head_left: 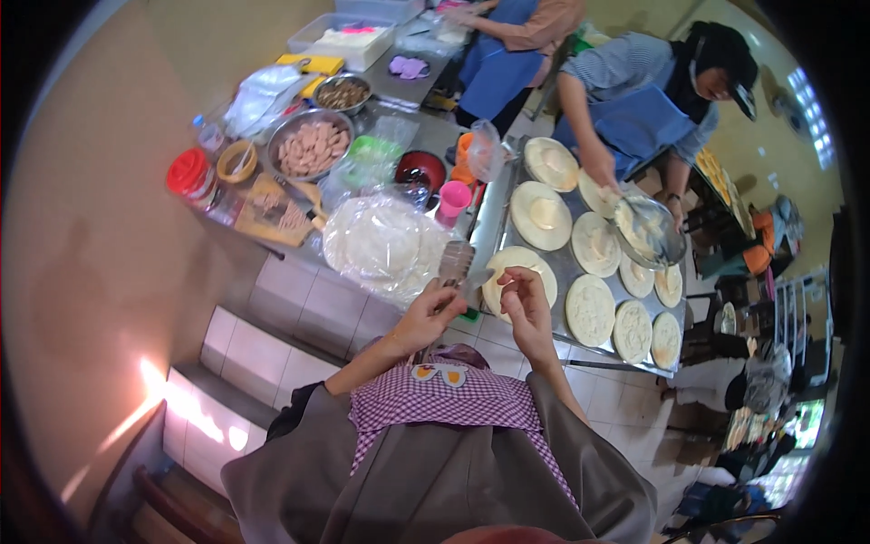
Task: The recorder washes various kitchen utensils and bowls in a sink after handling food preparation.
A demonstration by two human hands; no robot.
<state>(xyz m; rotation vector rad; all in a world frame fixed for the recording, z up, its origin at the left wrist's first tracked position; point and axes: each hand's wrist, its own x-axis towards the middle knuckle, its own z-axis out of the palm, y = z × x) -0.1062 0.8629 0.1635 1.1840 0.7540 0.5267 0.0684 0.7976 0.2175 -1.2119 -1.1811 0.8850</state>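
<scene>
In my left hand (426, 317) is a slotted metal spatula (456, 261), its broad grey head pointing up and away from me. My right hand (527, 313) is raised beside it, fingers loosely bent and apart, with nothing I can make out in them. A small pale blade-like piece (478, 279) shows between the two hands; what it belongs to is unclear. Beyond my right fingers lies a flat dough round (535, 265) on the metal table (494, 213). Left of the spatula, a stack of pale rounds (385, 240) sits under clear plastic.
Across the table a co-worker (625, 118) holds a metal bowl of creamy filling (648, 231) over several dough rounds (594, 308). Left are sausage pieces in a bowl (313, 150), a cutting board (272, 213), a red-lidded jar (192, 177) and a pink cup (453, 199). Tiled steps (263, 363) lie lower left.
</scene>
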